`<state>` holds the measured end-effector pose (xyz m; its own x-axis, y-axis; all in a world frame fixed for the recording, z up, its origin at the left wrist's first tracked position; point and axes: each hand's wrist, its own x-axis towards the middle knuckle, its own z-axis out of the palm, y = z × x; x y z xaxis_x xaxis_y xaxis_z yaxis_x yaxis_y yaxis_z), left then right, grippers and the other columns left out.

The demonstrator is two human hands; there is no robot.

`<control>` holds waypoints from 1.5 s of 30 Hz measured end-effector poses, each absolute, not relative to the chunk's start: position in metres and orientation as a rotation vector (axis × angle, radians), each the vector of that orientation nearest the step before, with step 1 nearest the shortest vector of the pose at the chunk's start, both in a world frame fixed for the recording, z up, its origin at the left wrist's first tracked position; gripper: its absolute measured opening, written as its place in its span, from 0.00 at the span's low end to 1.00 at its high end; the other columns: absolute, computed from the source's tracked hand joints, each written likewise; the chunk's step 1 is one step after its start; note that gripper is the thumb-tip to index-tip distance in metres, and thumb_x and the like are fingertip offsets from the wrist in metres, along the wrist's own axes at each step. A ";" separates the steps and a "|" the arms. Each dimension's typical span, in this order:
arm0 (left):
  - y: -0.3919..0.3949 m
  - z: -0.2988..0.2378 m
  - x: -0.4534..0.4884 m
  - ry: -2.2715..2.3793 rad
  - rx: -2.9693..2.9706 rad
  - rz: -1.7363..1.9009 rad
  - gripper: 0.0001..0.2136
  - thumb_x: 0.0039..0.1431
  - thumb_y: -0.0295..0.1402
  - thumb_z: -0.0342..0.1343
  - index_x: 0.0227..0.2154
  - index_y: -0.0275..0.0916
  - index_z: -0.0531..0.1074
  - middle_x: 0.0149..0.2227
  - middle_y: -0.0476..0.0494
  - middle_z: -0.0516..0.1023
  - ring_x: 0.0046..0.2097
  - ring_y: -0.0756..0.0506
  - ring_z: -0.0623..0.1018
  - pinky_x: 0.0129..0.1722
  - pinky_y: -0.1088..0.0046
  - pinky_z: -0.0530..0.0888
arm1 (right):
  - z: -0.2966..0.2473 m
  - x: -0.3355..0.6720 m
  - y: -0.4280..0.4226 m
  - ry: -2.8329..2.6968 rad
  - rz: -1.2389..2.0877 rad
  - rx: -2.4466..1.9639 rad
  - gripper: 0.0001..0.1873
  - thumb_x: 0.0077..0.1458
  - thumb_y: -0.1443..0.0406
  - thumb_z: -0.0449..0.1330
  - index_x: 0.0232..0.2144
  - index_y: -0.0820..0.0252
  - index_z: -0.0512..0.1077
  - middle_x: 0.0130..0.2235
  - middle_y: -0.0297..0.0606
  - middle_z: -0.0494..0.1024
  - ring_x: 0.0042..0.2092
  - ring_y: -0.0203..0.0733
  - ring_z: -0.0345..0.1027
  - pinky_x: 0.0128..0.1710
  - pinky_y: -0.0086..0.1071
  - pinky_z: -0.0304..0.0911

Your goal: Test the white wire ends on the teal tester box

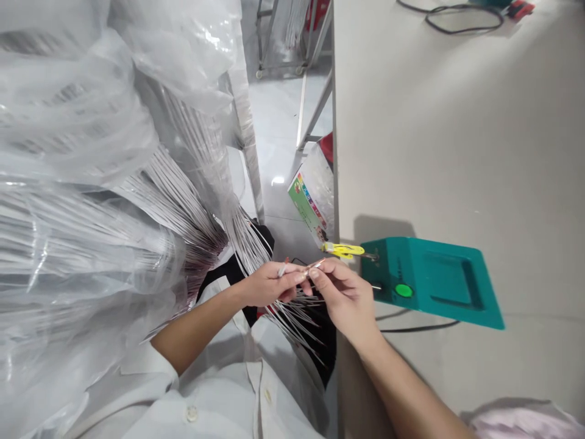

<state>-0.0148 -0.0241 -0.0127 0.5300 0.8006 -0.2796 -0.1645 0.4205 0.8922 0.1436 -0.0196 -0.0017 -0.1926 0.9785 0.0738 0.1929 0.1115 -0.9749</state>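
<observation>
My left hand (pixel 269 284) is closed, with a thin white cable (pixel 281 269) between its fingers; a reddish tip shows at the cable's end. Fingertip to fingertip with it, my right hand (pixel 350 297) pinches a white cable end (pixel 317 264) that also has a reddish tip. Whether both hands hold the same cable is hidden by the fingers. Below them a bundle of white cables (pixel 299 320) lies across my lap. Just past my right hand, at the table edge, stands a green device (pixel 402 265) with a round bright green button (pixel 404 290).
Yellow-handled snips (pixel 343 250) lie against the device on the pale table (pixel 457 152). Plastic-wrapped cable bundles (pixel 173 201) fill the left side. A black cord (pixel 457 19) lies at the table's far end; pinkish cloth (pixel 525 422) sits at the near right. A printed bag (pixel 311 201) is beside the table.
</observation>
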 end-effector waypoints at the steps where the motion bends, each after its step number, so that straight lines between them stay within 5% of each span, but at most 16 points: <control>1: -0.024 -0.015 -0.016 0.829 0.911 0.738 0.23 0.54 0.50 0.51 0.35 0.30 0.72 0.27 0.45 0.72 0.22 0.55 0.66 0.23 0.78 0.62 | -0.002 0.143 -0.020 -1.519 1.183 -1.195 0.07 0.52 0.63 0.58 0.25 0.58 0.70 0.25 0.33 0.70 0.27 0.35 0.64 0.28 0.29 0.62; 5: -0.026 -0.015 -0.013 1.140 0.873 1.026 0.22 0.58 0.46 0.47 0.46 0.33 0.71 0.39 0.37 0.77 0.32 0.50 0.73 0.33 0.75 0.69 | -0.010 0.144 -0.022 -1.552 1.126 -1.214 0.04 0.52 0.64 0.58 0.28 0.58 0.71 0.29 0.35 0.71 0.30 0.35 0.64 0.30 0.29 0.62; 11: -0.039 -0.008 0.003 1.227 1.125 1.191 0.10 0.56 0.34 0.53 0.38 0.37 0.76 0.42 0.40 0.77 0.45 0.46 0.73 0.49 0.70 0.68 | -0.017 0.143 -0.024 -1.714 0.988 -1.132 0.04 0.53 0.68 0.57 0.33 0.56 0.71 0.34 0.36 0.72 0.36 0.37 0.67 0.36 0.32 0.64; 27: -0.043 -0.009 0.006 1.426 1.047 1.189 0.07 0.51 0.33 0.57 0.26 0.36 0.77 0.26 0.46 0.77 0.28 0.51 0.72 0.29 0.77 0.68 | -0.011 0.145 -0.025 -1.658 0.930 -1.187 0.07 0.53 0.67 0.58 0.35 0.55 0.74 0.35 0.37 0.76 0.37 0.39 0.69 0.38 0.36 0.66; 45: -0.044 -0.004 0.003 1.225 0.819 1.087 0.08 0.50 0.33 0.58 0.28 0.33 0.74 0.25 0.45 0.76 0.29 0.51 0.73 0.34 0.74 0.70 | -0.004 0.147 -0.019 -1.862 0.766 -1.175 0.04 0.54 0.67 0.55 0.28 0.57 0.67 0.29 0.35 0.69 0.31 0.37 0.63 0.31 0.32 0.60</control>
<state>0.0030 -0.0445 -0.0044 -0.0059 0.9497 -0.3130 -0.1970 0.3057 0.9315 0.1474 -0.0194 -0.0038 -0.2599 0.9181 0.2992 0.4420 0.3886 -0.8085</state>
